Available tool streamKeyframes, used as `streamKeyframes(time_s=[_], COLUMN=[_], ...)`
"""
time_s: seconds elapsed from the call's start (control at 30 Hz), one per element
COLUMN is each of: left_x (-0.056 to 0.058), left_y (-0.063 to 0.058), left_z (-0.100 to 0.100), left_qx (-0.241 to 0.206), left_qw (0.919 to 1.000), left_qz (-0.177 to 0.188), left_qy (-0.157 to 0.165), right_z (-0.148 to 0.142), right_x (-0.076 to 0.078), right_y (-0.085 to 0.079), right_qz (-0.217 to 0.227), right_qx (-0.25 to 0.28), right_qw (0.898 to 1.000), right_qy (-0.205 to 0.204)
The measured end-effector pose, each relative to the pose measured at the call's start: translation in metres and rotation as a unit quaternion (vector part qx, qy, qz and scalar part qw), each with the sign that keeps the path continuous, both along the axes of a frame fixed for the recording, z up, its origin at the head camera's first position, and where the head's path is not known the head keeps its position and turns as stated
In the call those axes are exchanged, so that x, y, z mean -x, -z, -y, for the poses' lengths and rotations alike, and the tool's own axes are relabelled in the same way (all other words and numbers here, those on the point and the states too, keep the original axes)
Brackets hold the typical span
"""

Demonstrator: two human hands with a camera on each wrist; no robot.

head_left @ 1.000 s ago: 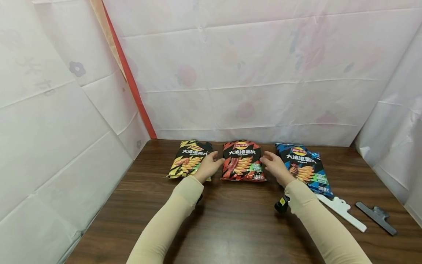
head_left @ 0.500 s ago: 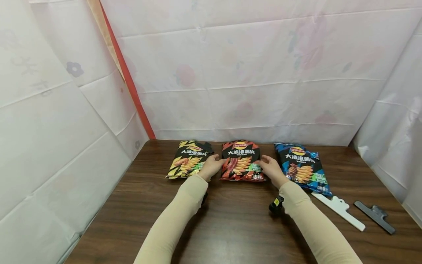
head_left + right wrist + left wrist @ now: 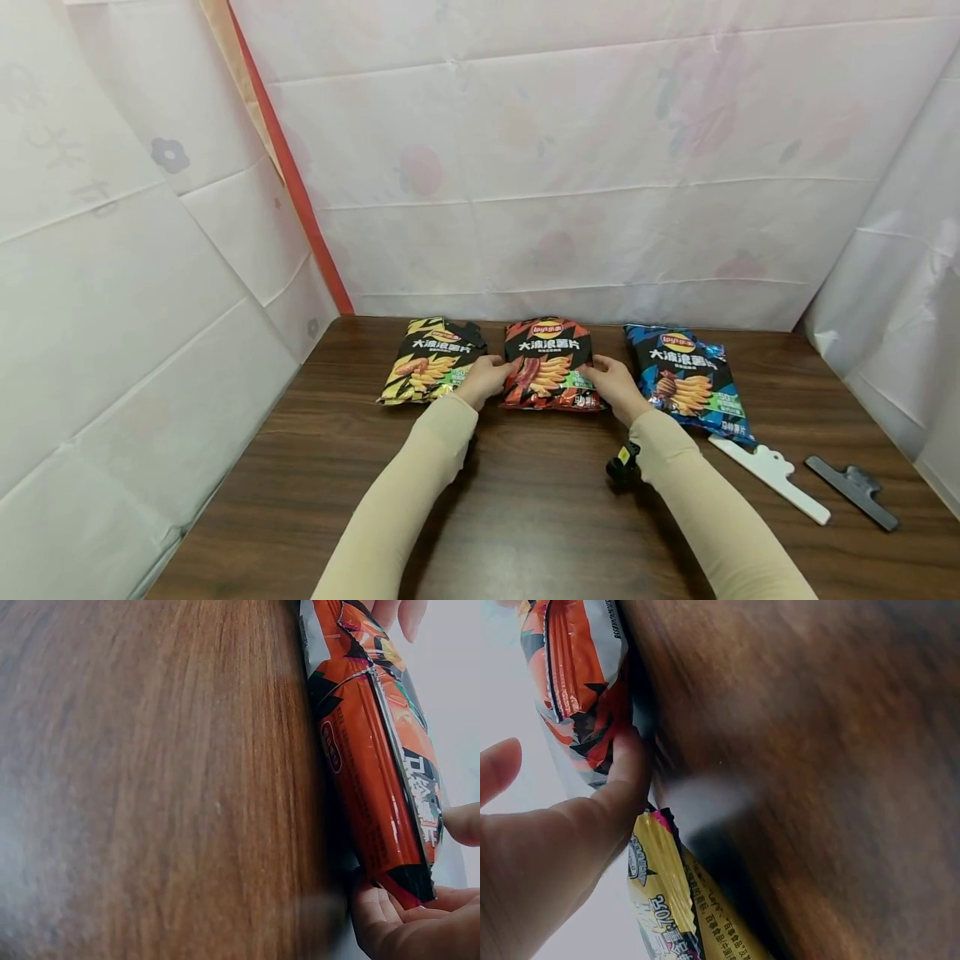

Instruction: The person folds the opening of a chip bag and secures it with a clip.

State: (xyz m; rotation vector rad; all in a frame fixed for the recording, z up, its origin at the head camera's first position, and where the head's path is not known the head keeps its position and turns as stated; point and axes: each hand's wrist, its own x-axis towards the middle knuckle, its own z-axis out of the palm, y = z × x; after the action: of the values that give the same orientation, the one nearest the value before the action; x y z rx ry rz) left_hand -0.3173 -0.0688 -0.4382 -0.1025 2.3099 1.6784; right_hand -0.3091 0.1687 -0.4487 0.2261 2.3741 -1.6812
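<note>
A red bag of chips [image 3: 549, 354] lies flat near the back of the table, between both hands. My left hand [image 3: 483, 380] holds its left edge; in the left wrist view the fingers [image 3: 628, 766] tuck in at the bag's lower side and the thumb stands above. My right hand [image 3: 617, 387] grips the opposite edge, with fingers [image 3: 382, 911] under the bag's corner and the thumb against its upper face. A yellow bag of chips [image 3: 420, 367] lies just left of my left hand. To the right of my right hand is a blue bag of chips [image 3: 684, 375].
A white bag clip [image 3: 772, 479] lies at the blue bag's lower end, with a dark grey bag clip [image 3: 853, 492] to its right. White sheeting [image 3: 562, 167] stands behind the brown wooden table [image 3: 525, 517] and at both sides.
Both hands have moved inward to the red bag's side edges, the right hand leftward and the left hand slightly rightward. The bags have stayed in place on the table.
</note>
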Motion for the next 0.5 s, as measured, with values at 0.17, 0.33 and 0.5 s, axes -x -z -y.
streamKeyframes(time_s=[0.17, 0.33, 0.5], left_x=[-0.0039, -0.0048, -0.0049], left_y=[-0.0032, -0.0047, -0.0034], left_z=[-0.0012, -0.001, -0.0004], left_qx=[-0.008, -0.014, -0.018], left_qw=[0.9999, 0.9998, 0.9997], left_qz=[0.003, 0.002, 0.005], left_qy=[0.01, 0.014, 0.014], right_z=[0.0, -0.0006, -0.0001], right_x=[0.0005, 0.0006, -0.0025], right_y=[0.0, -0.0014, -0.0038], right_qz=[0.0, 0.005, 0.004], right_qx=[-0.003, -0.001, 0.002], right_qw=[1.0, 1.0, 1.0], right_qy=[-0.004, -0.006, -0.007])
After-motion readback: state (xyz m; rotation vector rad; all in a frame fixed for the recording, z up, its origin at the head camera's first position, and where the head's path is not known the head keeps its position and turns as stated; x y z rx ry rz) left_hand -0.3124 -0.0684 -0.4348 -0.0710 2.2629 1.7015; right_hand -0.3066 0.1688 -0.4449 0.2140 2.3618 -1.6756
